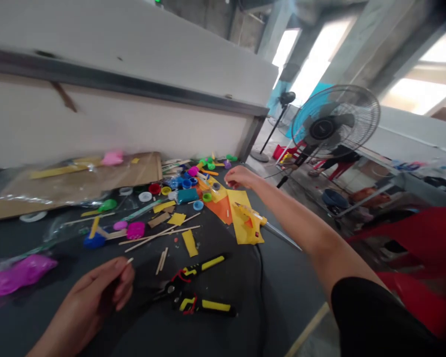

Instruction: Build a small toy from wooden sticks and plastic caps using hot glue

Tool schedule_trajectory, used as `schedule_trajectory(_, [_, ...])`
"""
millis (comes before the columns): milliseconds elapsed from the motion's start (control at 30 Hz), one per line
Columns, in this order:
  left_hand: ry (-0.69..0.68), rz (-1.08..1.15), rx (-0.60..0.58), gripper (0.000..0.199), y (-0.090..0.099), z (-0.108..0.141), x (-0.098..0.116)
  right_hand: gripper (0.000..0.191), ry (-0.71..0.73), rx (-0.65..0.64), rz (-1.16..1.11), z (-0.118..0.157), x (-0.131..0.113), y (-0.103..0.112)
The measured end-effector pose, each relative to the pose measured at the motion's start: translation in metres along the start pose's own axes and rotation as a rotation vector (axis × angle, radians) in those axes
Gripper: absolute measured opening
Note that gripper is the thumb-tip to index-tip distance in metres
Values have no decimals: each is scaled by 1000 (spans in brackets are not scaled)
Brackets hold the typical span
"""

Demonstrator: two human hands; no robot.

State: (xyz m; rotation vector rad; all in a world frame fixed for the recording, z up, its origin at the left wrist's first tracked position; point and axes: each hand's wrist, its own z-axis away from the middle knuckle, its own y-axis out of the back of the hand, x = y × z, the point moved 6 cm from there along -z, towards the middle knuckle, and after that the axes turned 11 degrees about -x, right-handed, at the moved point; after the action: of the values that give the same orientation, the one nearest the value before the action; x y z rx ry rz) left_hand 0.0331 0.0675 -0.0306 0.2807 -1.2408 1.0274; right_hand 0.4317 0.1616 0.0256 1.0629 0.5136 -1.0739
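L fingers (121,278) clamped on prob. wood stick (129,260) — R fingers (233,174) together by yellow sheet (240,201)

Glue gun (247,224): glossy plastic. Craft sticks (159,235): matt bare wood. Wire stripper handles (204,306): smooth plastic. Tabletop (282,297): matt.

Here I count two hands: one left hand (92,307) with one small stick (129,260) in it, and one right hand (241,177). On the table (290,297) there are one glue gun (248,223), one wire stripper (193,285), one cable (260,302) and one cardboard sheet (74,183). There are about eight bottle caps (154,188), but the small ones are hard to count. Also three yellow strips (189,243) and about six wooden sticks (163,235). Further away are two fans (334,124), one red chair (405,277) and one person (342,161).
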Motion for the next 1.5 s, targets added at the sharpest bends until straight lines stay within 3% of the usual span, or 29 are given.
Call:
schedule_trajectory(167, [-73,117,-15,31,-7,2,7,11,178,-201,-128,-11,-61,-103])
schedule_trajectory(233, [-103,131,-32,29,-8,3,7,10,211,-218,-167,-14,-81,-127])
schedule_trajectory(333, [-137,134,-40,27,-9,4,7,17,238,-177,-194,-3,-99,-146])
schedule_trajectory(433, [-144,117,-25,28,-12,7,8,28,304,-117,-177,36,-100,-161])
schedule_trajectory(500, [-146,112,-35,30,-16,10,10,27,485,-111,-108,77,-98,-177])
schedule_trajectory(600, [-156,111,-94,32,-25,15,13,24,616,-153,-14,130,-84,-209])
schedule_trajectory(700, [-163,91,-122,33,-33,19,15,23,673,-160,33,158,-74,-232])
schedule_trajectory(1033, [-213,140,-169,35,-46,24,18,7,679,-75,-143,164,-64,-240])
schedule_trajectory(1267, [-218,76,-81,34,-43,23,16,11,633,-109,-241,164,-59,-245])
schedule_trajectory(1500, [-206,260,-200,29,-49,28,21,16,533,-175,-404,160,-53,-244])
